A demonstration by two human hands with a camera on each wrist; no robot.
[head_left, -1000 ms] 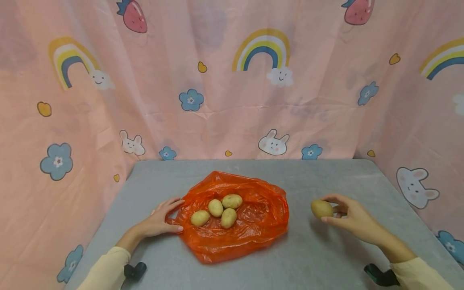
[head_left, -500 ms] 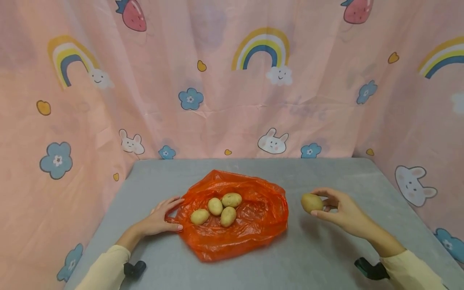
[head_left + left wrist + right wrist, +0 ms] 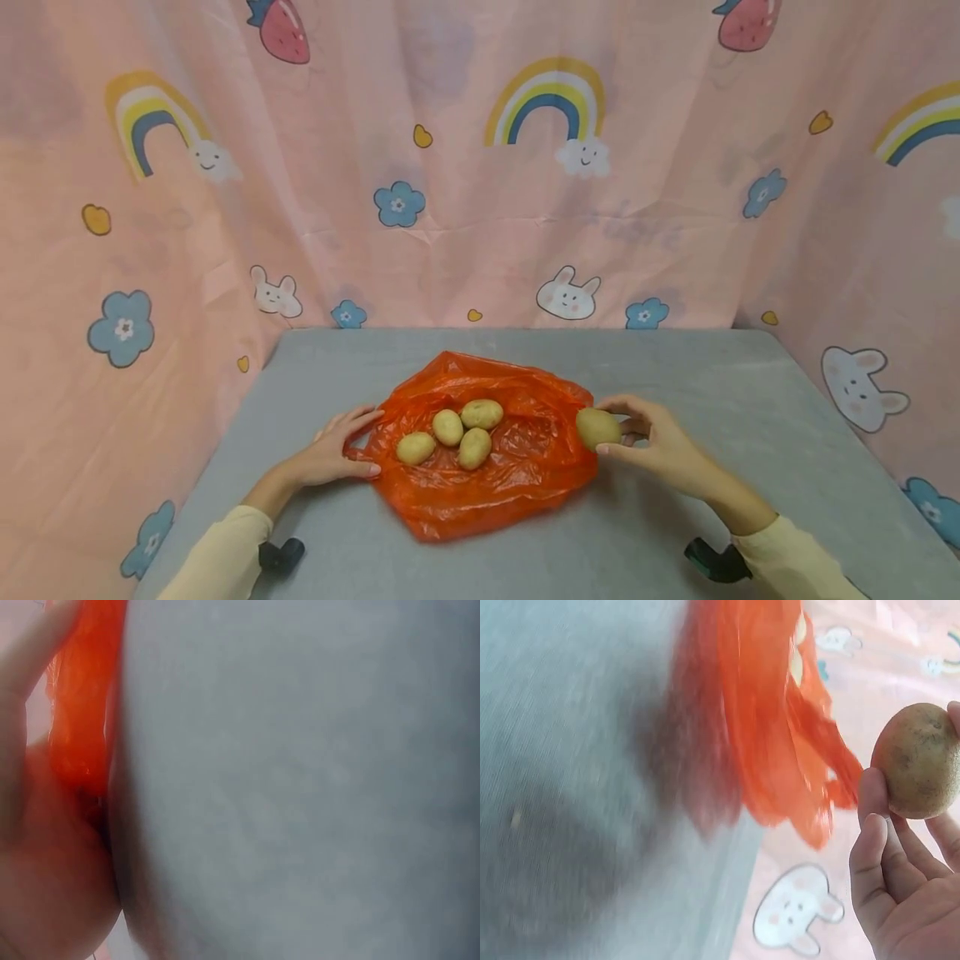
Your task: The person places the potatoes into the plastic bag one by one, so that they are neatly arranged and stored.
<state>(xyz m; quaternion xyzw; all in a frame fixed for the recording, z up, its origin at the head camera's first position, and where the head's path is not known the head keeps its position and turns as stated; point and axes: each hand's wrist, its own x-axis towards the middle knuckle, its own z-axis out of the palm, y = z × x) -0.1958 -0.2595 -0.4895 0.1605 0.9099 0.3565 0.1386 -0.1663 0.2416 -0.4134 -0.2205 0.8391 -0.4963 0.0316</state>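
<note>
An orange-red plastic bag [image 3: 517, 500] lies spread wide on the table. Several potatoes [image 3: 474, 448] rest in its left half. My left hand [image 3: 330, 454] is at the bag's left edge, thumb and fingers spread apart and touching the plastic; in the left wrist view part of the bag [image 3: 84, 697] shows beside the fingers. My right hand [image 3: 660, 450] pinches one more potato [image 3: 597, 428] between thumb and fingertips at the bag's right rim. Seen from the right wrist, this potato [image 3: 919, 761] is held clear of the bag.
The grey table [image 3: 675, 367] extends around the bag on every side. Behind and beside it hangs a pink curtain [image 3: 480, 192] printed with rainbows, flowers and rabbits. Dark straps [image 3: 717, 560] sit at both wrists.
My right hand has carried its potato leftward from the table's right side to the bag's right rim. The left hand, the bag and the potatoes in it have stayed in place.
</note>
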